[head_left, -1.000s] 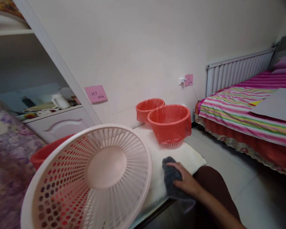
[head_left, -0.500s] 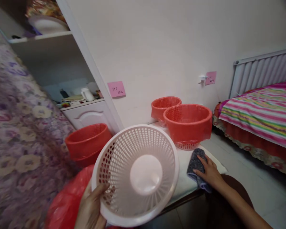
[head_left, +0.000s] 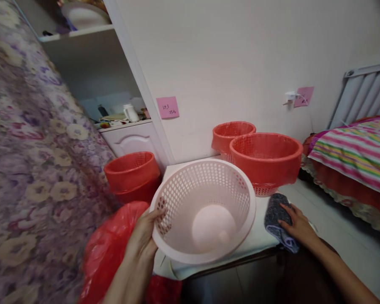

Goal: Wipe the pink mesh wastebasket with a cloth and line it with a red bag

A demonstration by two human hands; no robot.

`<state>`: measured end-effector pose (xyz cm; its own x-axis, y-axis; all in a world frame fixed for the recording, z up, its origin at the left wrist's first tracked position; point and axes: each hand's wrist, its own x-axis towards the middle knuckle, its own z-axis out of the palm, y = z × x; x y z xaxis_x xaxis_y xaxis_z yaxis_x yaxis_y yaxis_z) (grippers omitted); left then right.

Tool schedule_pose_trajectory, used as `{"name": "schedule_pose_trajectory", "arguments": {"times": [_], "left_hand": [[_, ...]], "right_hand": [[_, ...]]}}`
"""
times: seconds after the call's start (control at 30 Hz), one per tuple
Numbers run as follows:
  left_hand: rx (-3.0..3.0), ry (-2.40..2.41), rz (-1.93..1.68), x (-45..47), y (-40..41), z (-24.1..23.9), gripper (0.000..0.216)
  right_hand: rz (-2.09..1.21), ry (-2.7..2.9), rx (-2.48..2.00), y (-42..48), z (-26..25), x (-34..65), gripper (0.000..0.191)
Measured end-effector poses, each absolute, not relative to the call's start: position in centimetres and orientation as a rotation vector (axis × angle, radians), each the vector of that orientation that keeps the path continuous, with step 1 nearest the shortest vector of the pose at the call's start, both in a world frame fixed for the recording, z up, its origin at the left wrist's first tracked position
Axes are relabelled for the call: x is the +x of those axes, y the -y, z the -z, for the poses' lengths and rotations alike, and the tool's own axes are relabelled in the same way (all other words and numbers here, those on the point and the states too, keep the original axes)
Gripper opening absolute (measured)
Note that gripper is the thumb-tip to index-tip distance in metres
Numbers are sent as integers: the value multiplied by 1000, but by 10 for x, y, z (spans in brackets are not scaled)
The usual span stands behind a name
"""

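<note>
My left hand [head_left: 147,230] grips the left rim of a pale pink plastic basket [head_left: 213,223], thumb inside over the holes and fingers hidden underneath. The basket is tilted slightly toward me, its round solid bottom showing, over a table covered with a light cloth [head_left: 256,234]. At the table's right edge my right hand [head_left: 296,223] is closed on a folded dark grey cloth [head_left: 277,217] with a light purple edge. Just behind that cloth stands a large basket wrapped in red plastic [head_left: 267,164], its perforated base bare below.
A smaller red-wrapped basket [head_left: 229,135] stands by the wall. Another red-covered basket [head_left: 131,175] is left, above a red plastic bag [head_left: 114,242]. A floral curtain [head_left: 34,169] hangs at far left, with shelves behind it. A bed with a striped cover [head_left: 361,147] stands right.
The pink basket has lowered toward the table and tipped from facing me to more upright, with my left hand still on its rim. My right hand stays on the grey cloth. The view shifted slightly.
</note>
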<state>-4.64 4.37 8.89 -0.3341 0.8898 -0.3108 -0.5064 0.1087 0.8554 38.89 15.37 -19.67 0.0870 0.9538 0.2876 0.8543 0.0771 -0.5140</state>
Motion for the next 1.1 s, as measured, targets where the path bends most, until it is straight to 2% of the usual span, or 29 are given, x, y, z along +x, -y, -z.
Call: {"name": "schedule_pose_trajectory", "arguments": {"times": [0.13,0.23,0.33,0.43,0.57,0.67,0.87,1.1], "left_hand": [[465,-1117,-1547,-40,-54,-86,36],[482,-1064,-1584,-34,-56,-86,40],[515,-1040,-1601,-32,-53,-87,35],[590,-1049,-1619,-39,-44,-85,25],[704,-1213,-1661,-74,-13,-68,32],[826,-1498,-1681,-110,23,-41,36],[1150,-2075,-1291,-144,87,33,17],[1512,-2356,-772,-121,101,103,36]], "right_hand": [[-165,1688,-1738,-140,175,388,73],[-143,1597,-1593,-117,141,370,66],[-619,1560,-1347,-91,117,331,55],[-1043,1539,-1140,-72,117,291,52],[-1310,1504,-1099,-52,140,263,41],[-1385,1580,-1116,-37,158,256,35],[-1506,1779,-1017,-7,178,212,25],[-1552,2132,-750,9,168,101,30]]}}
